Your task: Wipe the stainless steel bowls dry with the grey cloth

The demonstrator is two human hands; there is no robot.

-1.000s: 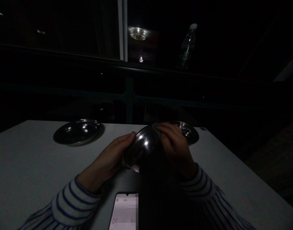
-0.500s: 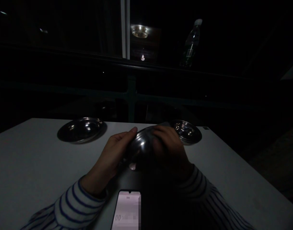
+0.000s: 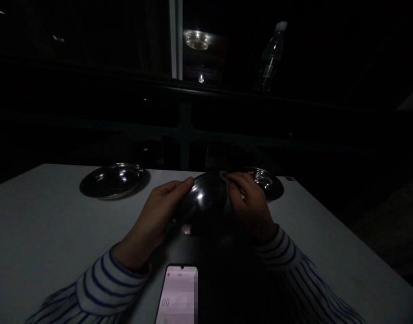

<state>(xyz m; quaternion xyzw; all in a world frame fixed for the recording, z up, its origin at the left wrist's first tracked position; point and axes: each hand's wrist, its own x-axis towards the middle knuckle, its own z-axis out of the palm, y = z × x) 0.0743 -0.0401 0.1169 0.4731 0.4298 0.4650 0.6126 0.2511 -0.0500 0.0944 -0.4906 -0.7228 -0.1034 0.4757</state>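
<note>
In dim light I hold a shiny steel plate [image 3: 202, 200] tilted on edge above the white table [image 3: 40, 234], its underside facing me. My left hand [image 3: 159, 213] grips its left rim, thumb on top. My right hand [image 3: 250, 202] is closed over its right side, fingers pressed against the metal, perhaps with a dark cloth under them that I cannot make out. Both sleeves are striped.
A second steel plate [image 3: 113, 180] lies flat at the table's far left, a third [image 3: 263, 182] behind my right hand. A lit phone [image 3: 177, 294] lies near the front edge. A water bottle [image 3: 270, 58] stands on a dark ledge beyond.
My right hand has slid along the held plate's right side, first down over it, then back up to the rim. The left hand kept its grip. The view shifted slightly.
</note>
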